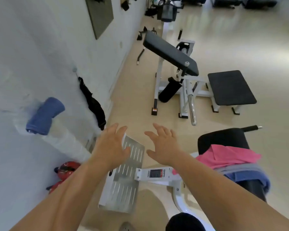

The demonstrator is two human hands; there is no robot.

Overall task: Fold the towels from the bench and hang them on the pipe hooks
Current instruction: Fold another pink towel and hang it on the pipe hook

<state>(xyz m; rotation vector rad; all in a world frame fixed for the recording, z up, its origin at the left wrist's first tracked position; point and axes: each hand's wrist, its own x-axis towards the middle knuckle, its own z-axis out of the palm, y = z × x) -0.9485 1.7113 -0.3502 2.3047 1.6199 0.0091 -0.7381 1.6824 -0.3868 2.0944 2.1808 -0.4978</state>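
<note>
A folded blue towel (44,115) hangs against the white wall at the left. On the black bench (222,139) at the right lie a pink towel (227,157), a grey towel (240,168) under it and a blue towel (250,178) at the bottom. My left hand (111,147) and my right hand (163,145) are held out in mid-air in the centre, fingers spread, holding nothing, between the wall and the bench. The hook behind the hanging towel is hidden.
A black strap (92,102) hangs on the wall beyond the blue towel. A slotted metal footplate (123,177) lies below my hands. Red kettlebells (65,170) sit by the wall. A white exercise machine (172,54) with a black seat pad (230,87) stands ahead.
</note>
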